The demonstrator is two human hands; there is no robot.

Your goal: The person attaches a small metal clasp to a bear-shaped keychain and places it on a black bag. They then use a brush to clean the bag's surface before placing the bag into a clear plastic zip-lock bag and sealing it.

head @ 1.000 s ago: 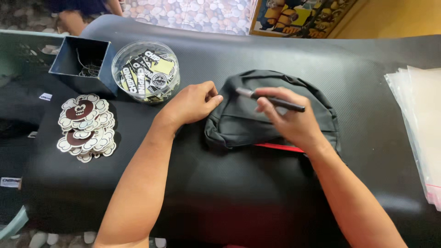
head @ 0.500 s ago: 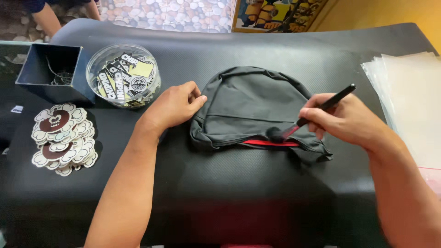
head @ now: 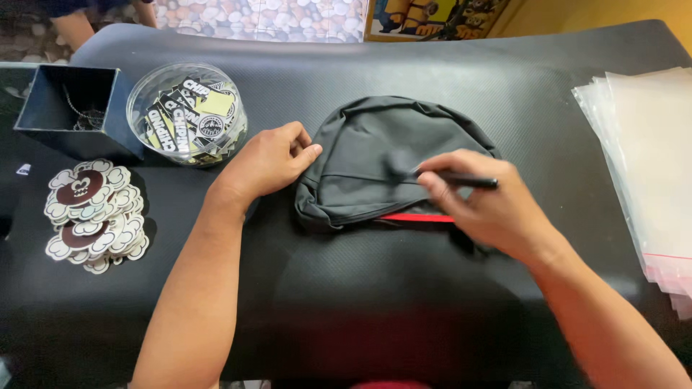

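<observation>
Black fabric forms the work piece: a dark, dome-shaped cloth pouch (head: 389,162) with a red strip along its lower edge lies flat near the middle of the black table (head: 404,302). The left hand (head: 267,162) rests at the pouch's left edge, fingers loosely curled, knuckles up, thumb touching the fabric; it pins the cloth and grips nothing. The right hand (head: 494,209) lies over the pouch's lower right part, fingers closed in a writing grip round a slim black pen (head: 461,179), which lies nearly level with its tip pointing left onto the cloth. Whether the tip touches the fabric cannot be told, because that part of the head view is blurred. Judged from this posture, the step in hand is working the pen across the face of the pouch while the other hand keeps the cloth from creeping. The next move calls for steady pressure at the left edge, so that the soft fabric stays taut and unwrinkled, and for a light, controlled stroke of the pen. To the left stand a clear round tub of printed stickers (head: 186,115), a dark square box (head: 68,108) and a stack of flower-shaped cards (head: 90,216); clear plastic bags (head: 645,166) lie stacked at the right edge.
</observation>
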